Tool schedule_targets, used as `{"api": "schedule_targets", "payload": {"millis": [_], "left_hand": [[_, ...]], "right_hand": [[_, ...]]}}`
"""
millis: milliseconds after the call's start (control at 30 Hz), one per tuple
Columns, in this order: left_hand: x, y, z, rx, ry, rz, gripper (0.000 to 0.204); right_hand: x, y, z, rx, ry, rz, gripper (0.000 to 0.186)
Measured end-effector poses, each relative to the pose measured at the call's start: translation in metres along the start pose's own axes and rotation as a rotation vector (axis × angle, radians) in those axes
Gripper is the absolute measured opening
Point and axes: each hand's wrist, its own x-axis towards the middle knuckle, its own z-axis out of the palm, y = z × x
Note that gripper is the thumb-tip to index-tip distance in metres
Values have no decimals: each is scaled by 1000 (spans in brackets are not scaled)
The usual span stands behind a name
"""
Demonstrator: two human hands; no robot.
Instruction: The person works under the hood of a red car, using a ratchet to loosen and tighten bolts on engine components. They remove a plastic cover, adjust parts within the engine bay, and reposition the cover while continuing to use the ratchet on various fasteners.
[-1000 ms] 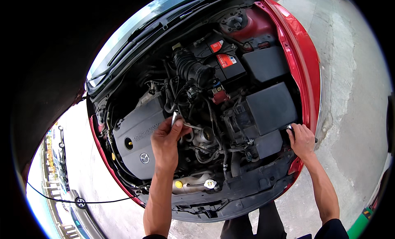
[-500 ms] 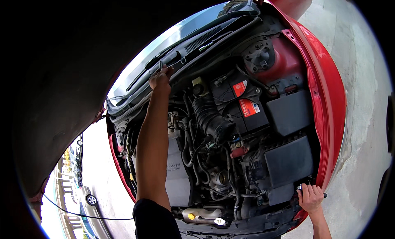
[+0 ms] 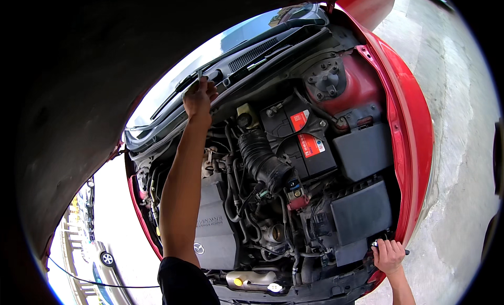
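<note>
My left hand (image 3: 198, 99) is stretched out over the base of the windshield, at the far edge of the open engine bay. Its fingers are closed on a slim metal tool (image 3: 200, 74) whose tip sticks up above them; its exact kind is too small to make out. At the near right corner, my right hand (image 3: 389, 256) grips a dark-handled tool (image 3: 407, 252) beside the headlight area. A shiny end shows on the left of that fist. Close to my left hand, a small hooked metal piece (image 3: 227, 80) and a slim silver tool (image 3: 253, 66) lie along the black cowl (image 3: 273, 55).
Below my arms are a grey engine cover (image 3: 218, 236), a ribbed black intake hose (image 3: 265, 158), a battery (image 3: 304, 137) and black box lids (image 3: 362, 210). The raised hood (image 3: 79, 110) hangs at left. A red fender (image 3: 407, 116) borders the right side.
The view has shifted, so the car sits slightly lower and further left. My left hand has lifted a little, still holding its tool. My right hand keeps its grip at the corner.
</note>
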Motion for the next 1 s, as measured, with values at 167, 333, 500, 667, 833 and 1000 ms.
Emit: {"api": "schedule_targets", "payload": {"millis": [167, 333, 500, 667, 833, 1000], "left_hand": [[-221, 20, -78, 179, -315, 246, 43], [-442, -9, -146, 155, -352, -163, 39], [-566, -66, -135, 164, -521, -354, 28], [-598, -66, -134, 272, -539, -245, 22], [-627, -73, -155, 294, -459, -216, 23], [-645, -87, -155, 506, -367, 175, 26]], "right_hand": [[2, 1, -14, 8, 69, 40, 20], [12, -33, -21, 577, 60, 533, 25], [-1, -130, -47, 1649, -267, 821, 32], [-37, -218, -44, 2038, -557, 1053, 32], [-67, -244, -40, 2048, -649, 1163, 33], [-85, -262, -43, 2141, -626, 1316, 40]]}}
